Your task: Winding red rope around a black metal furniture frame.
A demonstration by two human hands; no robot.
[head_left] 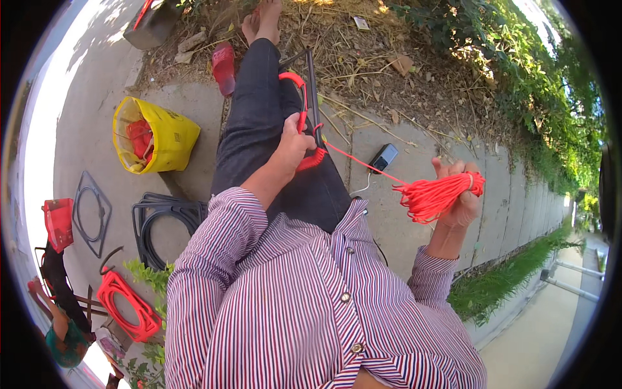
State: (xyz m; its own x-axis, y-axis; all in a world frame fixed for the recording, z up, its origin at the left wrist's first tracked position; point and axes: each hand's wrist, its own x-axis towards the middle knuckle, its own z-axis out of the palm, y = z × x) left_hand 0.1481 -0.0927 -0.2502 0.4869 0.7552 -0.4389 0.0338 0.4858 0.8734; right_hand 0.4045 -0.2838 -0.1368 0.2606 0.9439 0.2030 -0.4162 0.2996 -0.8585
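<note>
The left hand (291,144) has its grip closed around a dark, slim-barred frame partly covered in red cord (312,91), which rests over the person's legs in dark grey trousers (249,123). The right hand (461,211), out to the side and well apart from the left, has its grip closed on a thick, looped bundle of bright red-orange cord (427,202). From this bundle a single taut red strand (363,163) runs across to the dark bar, just beside the left hand.

Between the legs and the bundle, a dark handheld device with a grey screen (383,157) lies on the grey concrete pavement (414,136), a white cable near its lower end. To the left stands a tilted yellow open-topped container (175,139) with red material inside. Near it, flat black angular frames with rounded openings (139,223) and a similar bright red frame (110,295) lie on the ground. A red slipper (223,68) lies beside the lower leg.
</note>
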